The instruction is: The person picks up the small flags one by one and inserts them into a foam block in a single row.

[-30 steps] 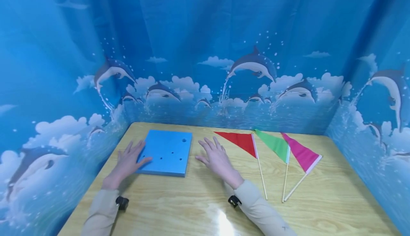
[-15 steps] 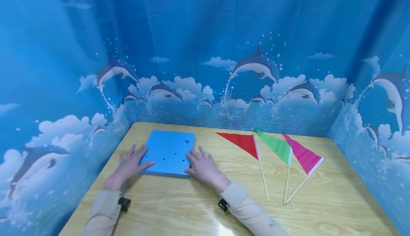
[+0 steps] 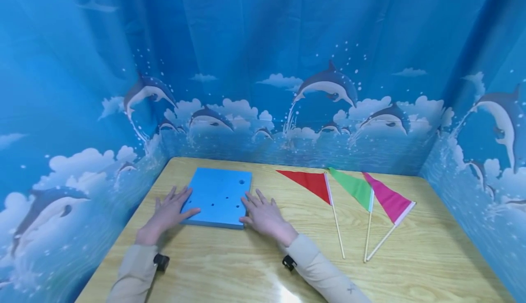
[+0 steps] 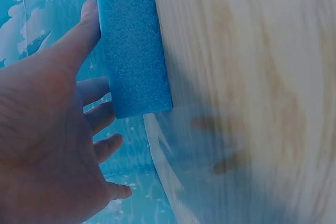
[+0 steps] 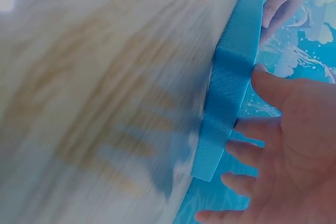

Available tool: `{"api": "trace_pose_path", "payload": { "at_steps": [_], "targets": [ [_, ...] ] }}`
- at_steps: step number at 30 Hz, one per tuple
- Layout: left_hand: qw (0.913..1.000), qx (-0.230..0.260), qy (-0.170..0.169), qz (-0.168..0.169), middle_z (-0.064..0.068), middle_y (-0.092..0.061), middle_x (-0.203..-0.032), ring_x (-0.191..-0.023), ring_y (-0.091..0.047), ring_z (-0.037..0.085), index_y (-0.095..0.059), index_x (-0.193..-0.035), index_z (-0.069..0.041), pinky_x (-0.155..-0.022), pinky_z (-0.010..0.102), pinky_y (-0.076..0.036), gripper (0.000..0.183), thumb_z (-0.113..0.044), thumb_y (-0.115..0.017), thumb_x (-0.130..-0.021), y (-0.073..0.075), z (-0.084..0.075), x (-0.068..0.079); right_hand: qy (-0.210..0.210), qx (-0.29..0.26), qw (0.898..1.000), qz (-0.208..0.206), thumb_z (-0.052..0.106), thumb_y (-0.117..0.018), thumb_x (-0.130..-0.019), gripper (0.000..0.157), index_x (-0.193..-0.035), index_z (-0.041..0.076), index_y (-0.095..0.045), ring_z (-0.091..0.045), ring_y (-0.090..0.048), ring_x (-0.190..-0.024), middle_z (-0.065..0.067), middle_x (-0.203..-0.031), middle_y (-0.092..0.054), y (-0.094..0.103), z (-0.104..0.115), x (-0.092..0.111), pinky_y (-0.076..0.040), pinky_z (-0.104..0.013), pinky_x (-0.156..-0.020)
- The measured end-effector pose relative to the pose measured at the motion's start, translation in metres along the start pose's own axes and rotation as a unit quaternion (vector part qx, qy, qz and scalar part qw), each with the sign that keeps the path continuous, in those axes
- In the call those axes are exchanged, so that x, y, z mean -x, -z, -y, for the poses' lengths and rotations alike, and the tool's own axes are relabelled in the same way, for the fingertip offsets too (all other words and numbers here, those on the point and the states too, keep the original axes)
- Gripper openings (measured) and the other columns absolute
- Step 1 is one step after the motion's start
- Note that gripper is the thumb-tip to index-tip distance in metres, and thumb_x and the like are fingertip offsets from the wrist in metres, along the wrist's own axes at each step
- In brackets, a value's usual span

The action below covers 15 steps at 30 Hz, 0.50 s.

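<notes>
Blue foam block (image 3: 219,188) lies flat on the table (image 3: 230,257), toward its far left, holes facing up. Left hand (image 3: 167,210) is spread at the block's left edge, right hand (image 3: 263,214) likewise at the right; fingers fairly straight, touching the block, neither gripping it. Step in hand, I judge: positioning or steadying the block. Next move seems to call for even pressure from both sides. Red flag (image 3: 308,182), green flag (image 3: 353,188) and pink flag (image 3: 390,200) lie apart to the right, untouched.
</notes>
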<state>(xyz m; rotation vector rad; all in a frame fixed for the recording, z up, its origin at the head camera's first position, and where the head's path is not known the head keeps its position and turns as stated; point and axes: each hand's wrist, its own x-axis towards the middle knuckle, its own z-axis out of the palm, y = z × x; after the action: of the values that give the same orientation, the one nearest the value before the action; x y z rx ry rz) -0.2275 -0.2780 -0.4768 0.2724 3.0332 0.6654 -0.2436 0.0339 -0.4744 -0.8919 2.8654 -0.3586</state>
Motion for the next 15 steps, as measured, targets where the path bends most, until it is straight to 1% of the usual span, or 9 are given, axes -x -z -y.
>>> {"api": "trace_pose_path", "payload": {
  "at_steps": [5, 9, 15],
  "targets": [
    [0.9999, 0.009, -0.011, -0.007, 0.029, -0.027, -0.160, -0.149, -0.010, 0.055, -0.033, -0.156, 0.001, -0.107, 0.082, 0.002, 0.087, -0.054, -0.063, -0.096, -0.005, -0.004, -0.002, 0.001, -0.006, 1.000, -0.003, 0.050, -0.053, -0.102, 0.070, -0.160, 0.016, -0.032, -0.034, -0.016, -0.155, -0.005, -0.167, -0.025, 0.000, -0.007, 0.004, -0.024, -0.068, -0.116],
    [0.9999, 0.007, -0.010, -0.007, 0.028, -0.028, -0.160, -0.149, -0.011, 0.053, -0.034, -0.156, 0.000, -0.108, 0.082, 0.000, 0.085, -0.053, -0.063, -0.096, -0.006, -0.010, -0.001, 0.001, -0.015, 1.000, -0.004, 0.049, -0.054, -0.102, 0.070, -0.159, 0.016, -0.033, -0.035, -0.015, -0.155, -0.005, -0.167, -0.025, 0.002, -0.011, 0.009, -0.023, -0.069, -0.116],
    [0.9998, -0.003, -0.021, -0.006, 0.026, -0.030, -0.160, -0.149, -0.014, 0.052, -0.036, -0.155, 0.000, -0.108, 0.082, -0.002, 0.082, -0.053, -0.061, -0.097, -0.008, -0.021, -0.002, -0.005, -0.027, 1.000, -0.004, 0.046, -0.058, -0.101, 0.070, -0.159, 0.014, -0.035, -0.037, -0.016, -0.154, -0.007, -0.167, -0.026, 0.006, -0.018, 0.017, -0.023, -0.070, -0.115]
  ]
}}
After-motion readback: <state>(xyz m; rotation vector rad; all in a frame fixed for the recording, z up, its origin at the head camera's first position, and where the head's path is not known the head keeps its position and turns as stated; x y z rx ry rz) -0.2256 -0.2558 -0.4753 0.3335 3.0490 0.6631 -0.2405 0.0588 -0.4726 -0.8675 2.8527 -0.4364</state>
